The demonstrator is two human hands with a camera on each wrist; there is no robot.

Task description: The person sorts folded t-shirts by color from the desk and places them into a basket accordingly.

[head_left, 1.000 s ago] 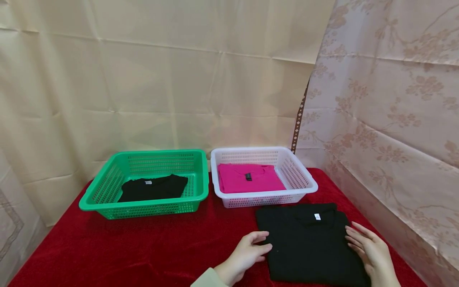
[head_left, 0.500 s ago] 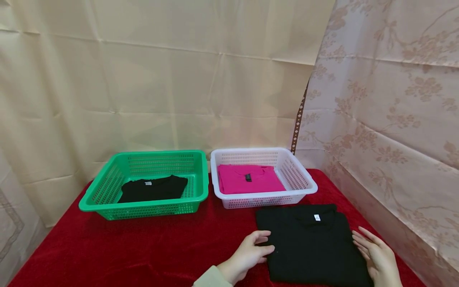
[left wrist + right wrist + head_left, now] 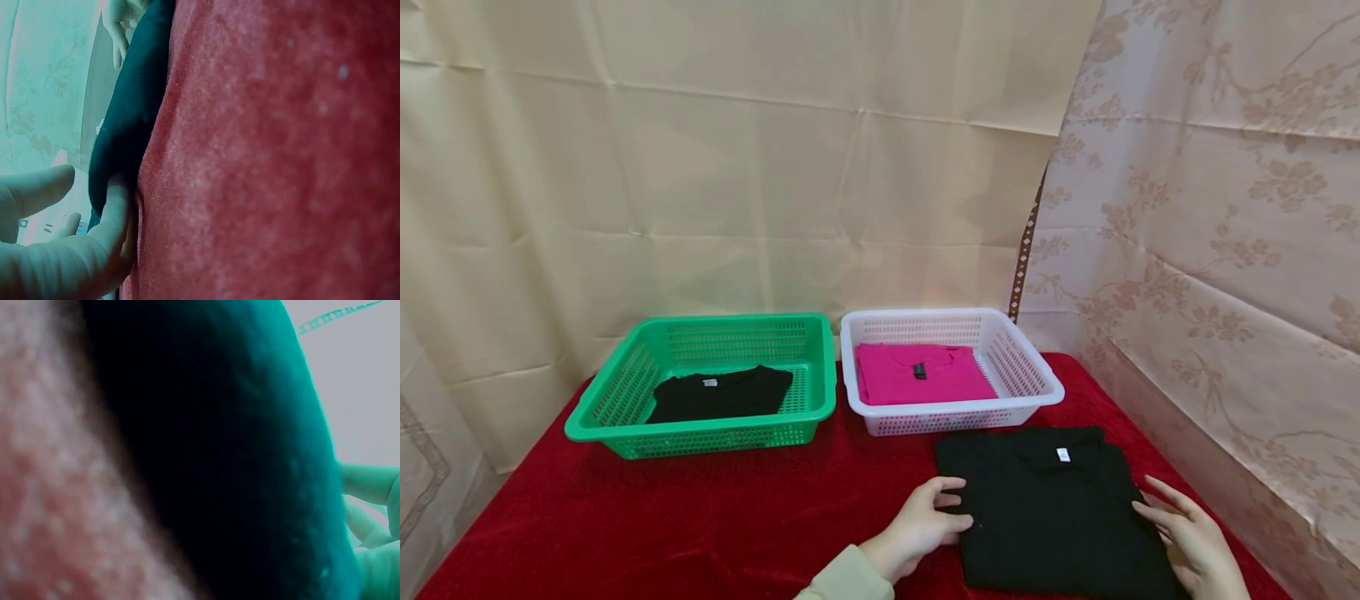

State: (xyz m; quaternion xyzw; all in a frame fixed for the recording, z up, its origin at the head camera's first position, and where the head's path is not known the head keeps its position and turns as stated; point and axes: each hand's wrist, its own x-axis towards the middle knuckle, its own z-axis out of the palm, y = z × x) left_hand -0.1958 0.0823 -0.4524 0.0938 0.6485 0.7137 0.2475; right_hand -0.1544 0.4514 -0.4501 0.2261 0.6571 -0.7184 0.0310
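Observation:
A folded black T-shirt [image 3: 1048, 517] with a white neck label lies flat at the front right of the red-covered table. My left hand [image 3: 921, 525] is at its left edge, thumb and fingers apart. In the left wrist view one finger [image 3: 115, 209] touches the side of the shirt while another digit stays clear of it. On the opposite edge is my right hand [image 3: 1195, 537], its thumb touching the shirt and its other fingers partly hidden beyond the edge. The right wrist view shows the dark cloth [image 3: 219, 450] very close and blurred, with fingers [image 3: 372, 481] beside it.
A green basket [image 3: 700, 439] at the back left holds a folded black garment [image 3: 718, 396]. Beside it stands a white basket [image 3: 955, 419] with a folded pink garment [image 3: 917, 379]. Beige and floral curtains [image 3: 1210, 208] hang behind and to the right of the red cloth [image 3: 700, 517].
My right hand has shifted slightly right, and its thumb has come over the shirt's right edge. My left hand has barely moved. The shirt and baskets stay in place.

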